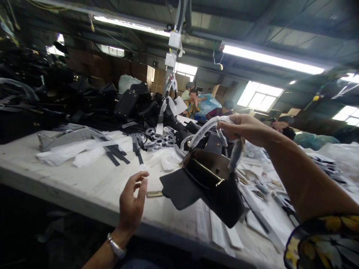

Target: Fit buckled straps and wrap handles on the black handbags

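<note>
My right hand point(243, 129) is raised over the table and closed on the white-wrapped handle point(209, 127) of a black handbag point(217, 186). The bag hangs from that handle, tilted, its flap open and its mouth facing me. My left hand point(133, 203) hovers above the near part of the white table point(84, 179) with fingers loosely apart and nothing in them. A small brass-coloured piece point(154, 194) lies on the table just right of that hand.
Black handbags point(126, 102) are piled along the table's far side and left. White wrapping sheets point(70, 153), dark strips point(113, 153) and tape rolls point(157, 140) lie mid-table. White strips point(224, 233) hang over the near edge. Other people point(193, 101) work at the back.
</note>
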### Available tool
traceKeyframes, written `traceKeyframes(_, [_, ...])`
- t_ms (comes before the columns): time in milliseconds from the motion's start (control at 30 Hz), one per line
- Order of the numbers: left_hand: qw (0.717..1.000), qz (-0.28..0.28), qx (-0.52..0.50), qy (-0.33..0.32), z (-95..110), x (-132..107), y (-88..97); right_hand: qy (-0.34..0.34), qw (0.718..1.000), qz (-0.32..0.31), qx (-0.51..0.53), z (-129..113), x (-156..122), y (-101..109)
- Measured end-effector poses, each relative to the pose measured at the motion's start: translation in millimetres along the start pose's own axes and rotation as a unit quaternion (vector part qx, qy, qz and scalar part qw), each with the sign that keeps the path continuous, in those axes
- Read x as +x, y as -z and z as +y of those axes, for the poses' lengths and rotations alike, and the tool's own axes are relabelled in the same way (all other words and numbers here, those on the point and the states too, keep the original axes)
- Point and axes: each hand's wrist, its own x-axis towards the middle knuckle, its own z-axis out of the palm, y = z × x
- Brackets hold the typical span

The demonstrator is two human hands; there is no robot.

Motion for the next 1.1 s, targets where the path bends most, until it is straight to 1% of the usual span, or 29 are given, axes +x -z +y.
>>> traceKeyframes(67, [0.998,-0.043,0.038,0.0,-2,0,-1.1,0.018,0.995,-0.02,-0.096,0,7,10])
traceKeyframes(133, [0.993,-0.094,0.077,-0.012,-10,-2,-7.8,0.029,0.988,-0.049,-0.145,4,13,15])
traceKeyframes(200, [0.981,-0.144,0.124,-0.034,-21,-6,-16.4,0.037,0.984,-0.079,-0.153,9,16,15])
traceKeyframes(267, [0.969,-0.195,0.146,-0.038,-31,-11,-23.8,0.043,0.985,-0.085,-0.142,16,18,13])
traceKeyframes(300, [0.966,-0.217,0.141,-0.022,-35,-15,-26.6,0.045,0.987,-0.075,-0.132,20,20,11])
traceKeyframes(367, [0.961,-0.249,0.115,0.031,-36,-23,-30.9,0.052,0.992,-0.052,-0.106,30,28,6])
traceKeyframes(433, [0.956,-0.269,0.084,0.084,-32,-35,-35.3,0.064,0.994,-0.025,-0.088,41,39,-2])
traceKeyframes(500, [0.946,-0.292,0.055,0.126,-26,-46,-41.0,0.087,0.992,0.004,-0.095,48,49,-15])
traceKeyframes(567, [0.936,-0.31,0.014,0.168,-24,-56,-47.0,0.124,0.983,0.055,-0.12,49,48,-34])
traceKeyframes(633, [0.929,-0.302,-0.033,0.213,-26,-62,-50.9,0.15,0.969,0.138,-0.14,47,28,-59])
traceKeyframes(667, [0.927,-0.291,-0.056,0.231,-28,-63,-51.5,0.146,0.961,0.189,-0.142,45,11,-74])
traceKeyframes(700, [0.925,-0.281,-0.075,0.244,-30,-64,-51.4,0.124,0.954,0.237,-0.135,46,-9,-91])
traceKeyframes(733, [0.923,-0.275,-0.088,0.253,-32,-65,-50.6,0.084,0.955,0.257,-0.122,48,-32,-109])
traceKeyframes(767, [0.923,-0.274,-0.093,0.255,-32,-65,-49.6,0.032,0.967,0.229,-0.104,53,-54,-128])
traceKeyframes(800, [0.923,-0.275,-0.089,0.252,-32,-67,-48.6,-0.027,0.984,0.159,-0.071,61,-75,-149])
traceKeyframes(833, [0.925,-0.282,-0.079,0.243,-30,-69,-47.7,-0.079,0.993,0.08,-0.026,71,-93,-170])
traceKeyframes(867, [0.927,-0.29,-0.066,0.228,-27,-71,-46.9,-0.115,0.993,0.025,0.004,83,-107,-191])
traceKeyframes(900, [0.93,-0.301,-0.053,0.206,-24,-73,-46.0,-0.131,0.991,-0.01,0.02,94,-116,-210])
traceKeyframes(967, [0.929,-0.336,-0.03,0.15,-18,-73,-42.0,-0.156,0.985,-0.011,0.073,115,-125,-243])
traceKeyframes(1000, [0.926,-0.356,-0.017,0.124,-18,-71,-37.9,-0.165,0.98,-0.001,0.109,122,-125,-254])
traceKeyframes(1033, [0.926,-0.363,0.007,0.104,-20,-67,-32.0,-0.175,0.973,0.011,0.15,126,-124,-262])
traceKeyframes(1067, [0.931,-0.35,0.047,0.09,-24,-61,-24.3,-0.186,0.963,0.019,0.192,129,-123,-266])
traceKeyframes(1100, [0.937,-0.322,0.105,0.084,-31,-53,-14.9,-0.195,0.953,0.022,0.231,130,-122,-267])
